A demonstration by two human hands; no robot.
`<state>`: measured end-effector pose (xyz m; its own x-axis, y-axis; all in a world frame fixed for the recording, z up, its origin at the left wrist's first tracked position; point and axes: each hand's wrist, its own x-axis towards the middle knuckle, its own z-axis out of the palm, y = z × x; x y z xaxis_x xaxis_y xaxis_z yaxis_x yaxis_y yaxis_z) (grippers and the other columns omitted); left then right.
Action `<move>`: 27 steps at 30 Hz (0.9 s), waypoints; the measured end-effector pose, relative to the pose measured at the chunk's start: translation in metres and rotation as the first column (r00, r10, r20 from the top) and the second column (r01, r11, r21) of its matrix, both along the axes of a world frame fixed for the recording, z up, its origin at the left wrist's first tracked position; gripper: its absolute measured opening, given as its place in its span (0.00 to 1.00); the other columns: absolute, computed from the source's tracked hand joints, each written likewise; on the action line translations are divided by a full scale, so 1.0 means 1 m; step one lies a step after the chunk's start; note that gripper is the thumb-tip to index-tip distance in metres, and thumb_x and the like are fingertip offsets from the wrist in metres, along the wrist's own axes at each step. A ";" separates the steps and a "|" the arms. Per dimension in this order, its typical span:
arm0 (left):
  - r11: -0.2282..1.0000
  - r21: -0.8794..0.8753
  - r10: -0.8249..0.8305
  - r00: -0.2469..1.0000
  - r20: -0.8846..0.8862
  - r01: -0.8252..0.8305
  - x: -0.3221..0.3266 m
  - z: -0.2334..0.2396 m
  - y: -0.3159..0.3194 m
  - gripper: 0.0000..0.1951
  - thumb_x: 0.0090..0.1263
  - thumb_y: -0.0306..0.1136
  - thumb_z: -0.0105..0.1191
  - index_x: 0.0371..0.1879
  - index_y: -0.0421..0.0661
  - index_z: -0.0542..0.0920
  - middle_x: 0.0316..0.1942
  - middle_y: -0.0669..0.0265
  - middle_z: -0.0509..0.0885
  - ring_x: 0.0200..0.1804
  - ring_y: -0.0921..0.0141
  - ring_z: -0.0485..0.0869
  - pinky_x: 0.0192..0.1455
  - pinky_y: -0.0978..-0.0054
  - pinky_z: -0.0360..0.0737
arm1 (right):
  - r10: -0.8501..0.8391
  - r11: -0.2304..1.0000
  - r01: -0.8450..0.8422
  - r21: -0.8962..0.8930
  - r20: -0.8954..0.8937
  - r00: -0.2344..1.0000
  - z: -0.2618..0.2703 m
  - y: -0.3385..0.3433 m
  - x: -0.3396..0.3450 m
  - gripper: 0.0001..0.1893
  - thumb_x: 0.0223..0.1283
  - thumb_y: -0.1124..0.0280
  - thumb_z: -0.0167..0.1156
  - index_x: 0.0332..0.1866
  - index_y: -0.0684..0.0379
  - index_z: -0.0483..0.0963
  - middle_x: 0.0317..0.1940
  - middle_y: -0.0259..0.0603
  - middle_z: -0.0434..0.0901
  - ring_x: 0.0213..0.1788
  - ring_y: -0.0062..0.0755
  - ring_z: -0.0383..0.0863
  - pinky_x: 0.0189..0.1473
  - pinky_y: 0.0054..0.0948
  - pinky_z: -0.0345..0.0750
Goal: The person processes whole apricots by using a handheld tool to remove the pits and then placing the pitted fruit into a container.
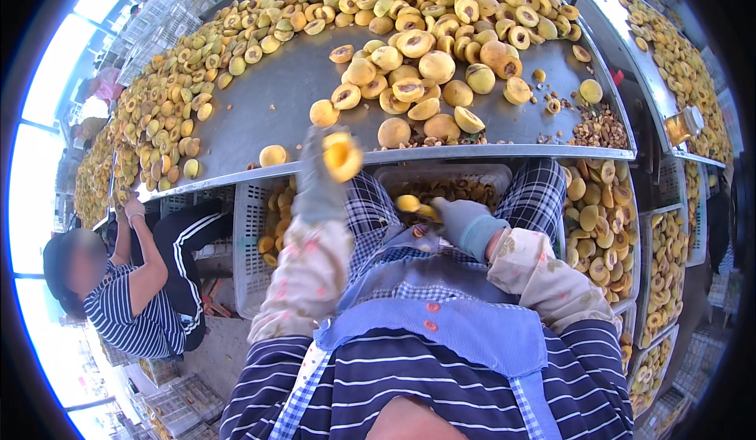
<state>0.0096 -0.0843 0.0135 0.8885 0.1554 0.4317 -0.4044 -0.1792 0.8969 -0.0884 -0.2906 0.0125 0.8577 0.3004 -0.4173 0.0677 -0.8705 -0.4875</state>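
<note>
My left hand (319, 183), in a grey glove, is at the table's front edge and grips a yellow peach half (342, 156), its cut side showing; both are motion-blurred. Over my lap, my right hand (466, 221), also gloved, has its fingers closed around a small yellow object (416, 205) too blurred to identify. A brown peach pit (419, 231) shows just below that object. Beyond my hands, a loose heap of halved peaches (413, 88) lies on the metal table (277, 100), some cut side up with brown centres.
Between my knees stands a white crate (493, 173) with brown pits. Plastic crates of peach halves flank me, left (248, 251) and right (602, 233). Pit fragments (599, 127) lie at the table's right corner. A co-worker (136, 286) sits at left. A jar (684, 125) rests on another table.
</note>
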 end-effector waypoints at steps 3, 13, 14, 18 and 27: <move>0.977 0.209 0.109 0.775 -0.622 0.030 0.013 -0.014 0.084 0.14 0.60 0.41 0.55 0.31 0.39 0.79 0.33 0.64 0.80 0.39 0.69 0.79 0.45 0.75 0.75 | -0.079 0.959 0.054 -0.279 -0.079 0.994 -0.051 -0.029 -0.001 0.14 0.54 0.62 0.55 0.42 0.59 0.71 0.33 0.53 0.79 0.39 0.51 0.79 0.41 0.40 0.75; 0.452 0.804 0.100 0.873 -0.477 0.387 0.071 -0.026 -0.063 0.27 0.52 0.51 0.57 0.46 0.45 0.74 0.45 0.55 0.78 0.51 0.56 0.75 0.55 0.65 0.70 | -0.145 0.989 0.141 -0.035 -0.164 0.976 -0.068 -0.031 0.014 0.17 0.53 0.60 0.54 0.44 0.59 0.72 0.36 0.52 0.79 0.42 0.50 0.78 0.44 0.37 0.75; 0.440 0.798 0.123 0.853 -0.508 0.412 0.077 -0.026 -0.068 0.29 0.50 0.52 0.58 0.46 0.44 0.74 0.45 0.54 0.78 0.51 0.56 0.75 0.55 0.65 0.70 | -0.193 0.979 0.178 -0.094 -0.171 0.966 -0.061 -0.036 0.015 0.17 0.52 0.60 0.55 0.44 0.60 0.72 0.36 0.53 0.79 0.42 0.50 0.78 0.44 0.38 0.75; 0.703 0.584 -0.007 0.824 -0.567 0.407 0.098 -0.061 -0.036 0.31 0.50 0.53 0.60 0.46 0.40 0.73 0.41 0.55 0.80 0.45 0.62 0.80 0.49 0.71 0.75 | -0.209 0.975 0.188 -0.122 -0.194 0.958 -0.059 -0.043 0.016 0.18 0.52 0.60 0.56 0.45 0.60 0.71 0.36 0.54 0.79 0.42 0.51 0.78 0.43 0.39 0.75; 0.252 -0.967 -0.762 0.607 -0.226 -0.044 0.029 -0.005 -0.040 0.23 0.69 0.48 0.39 0.49 0.39 0.69 0.44 0.56 0.77 0.46 0.58 0.77 0.48 0.55 0.77 | -0.265 0.942 0.229 0.245 0.128 0.956 0.009 -0.008 0.037 0.19 0.52 0.60 0.59 0.46 0.60 0.69 0.31 0.55 0.78 0.36 0.54 0.78 0.39 0.41 0.74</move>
<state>0.0381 -0.1245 0.0088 0.8749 -0.3808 -0.2992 0.4744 0.7981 0.3716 -0.0513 -0.2983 0.0220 0.9657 0.1407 -0.2182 -0.0444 -0.7383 -0.6730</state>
